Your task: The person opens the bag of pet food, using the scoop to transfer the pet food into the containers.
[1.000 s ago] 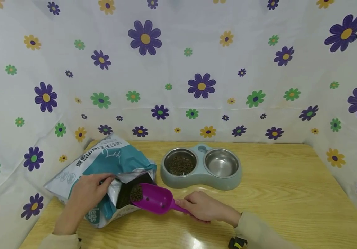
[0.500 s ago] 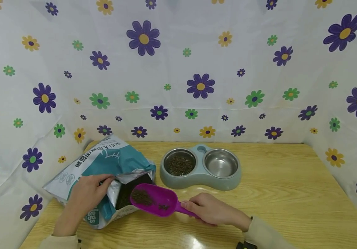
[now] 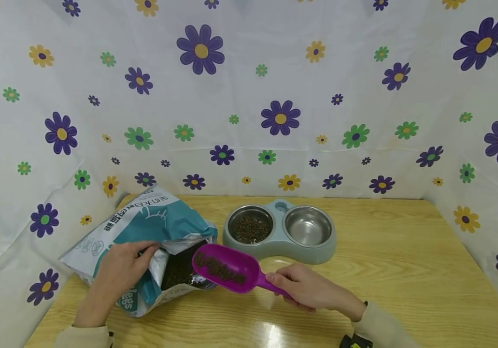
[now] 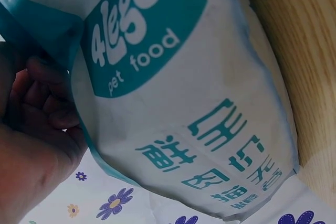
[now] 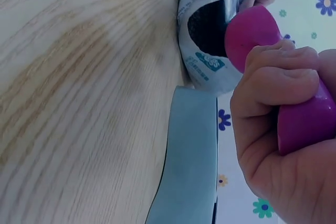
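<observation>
In the head view, the left hand [image 3: 122,266], at the lower left of the frame, pinches the edge of the bag [image 3: 166,220] beside its mouth, which gapes toward the centre. The right hand [image 3: 298,287], lower centre, has its fingers curled round the handle of the purple scoop [image 3: 250,270], which bears a strip of brown kibble [image 3: 218,269]. The scoop's tip overlaps the right edge of the mouth in this view. Scooping looks done, and lifting the load away seems to be the step in hand. The double feeder [image 3: 281,241] sits on the worktop [image 3: 396,251] at centre, kibble in its left bowl, bare metal showing in its right. The next move probably calls for keeping the scoop level on the way to the feeder; which bowl is meant, I cannot tell.

In the left wrist view, bent fingers at the left edge meet the bag's teal fold; their exact grip is dim.

In the right wrist view, the fist wraps the handle at right, with the bag's dark mouth behind the scoop at upper centre.
</observation>
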{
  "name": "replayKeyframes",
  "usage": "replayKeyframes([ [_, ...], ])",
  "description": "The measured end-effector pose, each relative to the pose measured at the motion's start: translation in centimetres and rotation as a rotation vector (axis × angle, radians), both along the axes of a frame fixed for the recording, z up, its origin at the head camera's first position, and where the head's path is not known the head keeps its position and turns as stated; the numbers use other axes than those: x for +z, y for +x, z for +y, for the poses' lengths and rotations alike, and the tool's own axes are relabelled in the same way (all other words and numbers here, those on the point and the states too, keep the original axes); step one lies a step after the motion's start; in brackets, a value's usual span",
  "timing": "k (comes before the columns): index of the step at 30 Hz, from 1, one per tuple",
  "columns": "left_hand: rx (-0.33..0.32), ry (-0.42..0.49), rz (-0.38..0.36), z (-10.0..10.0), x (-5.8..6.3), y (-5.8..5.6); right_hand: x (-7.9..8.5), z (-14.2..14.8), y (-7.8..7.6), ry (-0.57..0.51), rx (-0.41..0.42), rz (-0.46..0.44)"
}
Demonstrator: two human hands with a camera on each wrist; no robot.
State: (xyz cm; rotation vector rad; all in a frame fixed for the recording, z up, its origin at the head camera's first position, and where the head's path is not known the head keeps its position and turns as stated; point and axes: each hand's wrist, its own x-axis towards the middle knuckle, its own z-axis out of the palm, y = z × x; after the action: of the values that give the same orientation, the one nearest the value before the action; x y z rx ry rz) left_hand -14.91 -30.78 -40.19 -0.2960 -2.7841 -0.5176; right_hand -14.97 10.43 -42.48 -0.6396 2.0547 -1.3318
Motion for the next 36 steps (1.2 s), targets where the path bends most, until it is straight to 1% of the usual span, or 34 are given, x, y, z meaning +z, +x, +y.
replayKeyframes([
  [6, 0.004, 0.002, -0.018, 0.1, 0.1, 0.0, 0.1, 1.3, -0.8, -0.017, -0.03, 0.061],
  [12, 0.001, 0.001, -0.029, 0.1, 0.1, -0.1, 0.7, 2.7, -1.9, -0.017, -0.057, 0.038],
  [17, 0.002, 0.0, -0.036, 0.1, 0.1, 0.0, 1.2, 3.8, -2.9, 0.009, -0.063, 0.063],
  [23, -0.008, -0.001, -0.028, -0.1, 0.0, 0.0, 1.9, 4.8, -3.9, 0.089, -0.105, 0.16],
  [27, -0.01, 0.001, -0.021, -0.1, 0.0, 0.0, 2.4, 5.0, -4.6, 0.188, -0.147, 0.235],
  [30, -0.009, 0.004, -0.018, -0.1, 0.0, 0.1, 2.9, 4.9, -5.3, 0.253, -0.164, 0.277],
  [36, -0.015, 0.004, -0.018, -0.3, -0.1, 0.0, 4.0, 4.3, -6.4, 0.347, -0.165, 0.354],
])
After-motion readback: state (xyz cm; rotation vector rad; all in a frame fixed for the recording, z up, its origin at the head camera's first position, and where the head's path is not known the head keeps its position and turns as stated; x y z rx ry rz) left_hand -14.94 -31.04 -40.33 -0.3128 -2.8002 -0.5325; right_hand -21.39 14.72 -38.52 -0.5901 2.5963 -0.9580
